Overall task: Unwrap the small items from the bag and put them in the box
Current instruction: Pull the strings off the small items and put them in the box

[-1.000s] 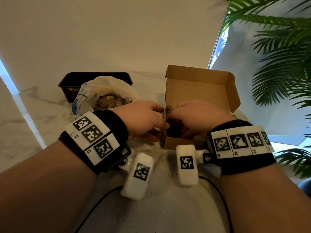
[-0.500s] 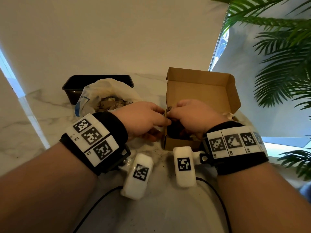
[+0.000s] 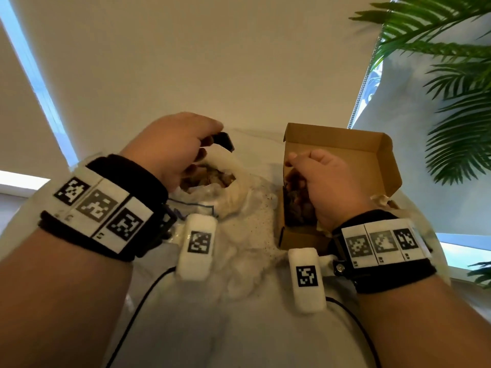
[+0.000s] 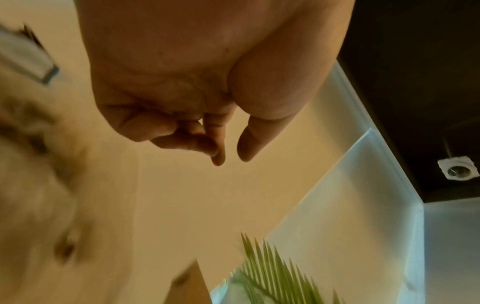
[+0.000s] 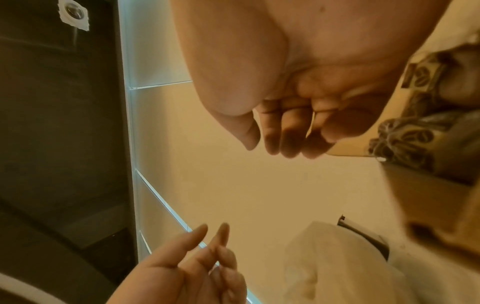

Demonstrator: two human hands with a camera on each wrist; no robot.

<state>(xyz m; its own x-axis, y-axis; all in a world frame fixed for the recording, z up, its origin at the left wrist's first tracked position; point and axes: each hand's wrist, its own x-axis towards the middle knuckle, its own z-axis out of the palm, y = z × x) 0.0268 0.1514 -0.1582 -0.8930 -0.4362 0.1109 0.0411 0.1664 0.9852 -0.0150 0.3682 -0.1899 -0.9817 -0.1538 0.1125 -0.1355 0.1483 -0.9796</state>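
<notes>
While the right hand (image 3: 326, 181) hangs over the box (image 3: 342, 144), fingers loosely curled & empty, unwrapped items (image 3: 299, 208) lie inside. Left hand (image 3: 172, 144) is above the bag (image 3: 225, 192) mouth, fingers bent, nothing pinched. Step, I'd judge: betw. items, going for the next wrapped one. Next calls for a dip into the bag & a pinch on one piece w/o dragging the plastic.
</notes>
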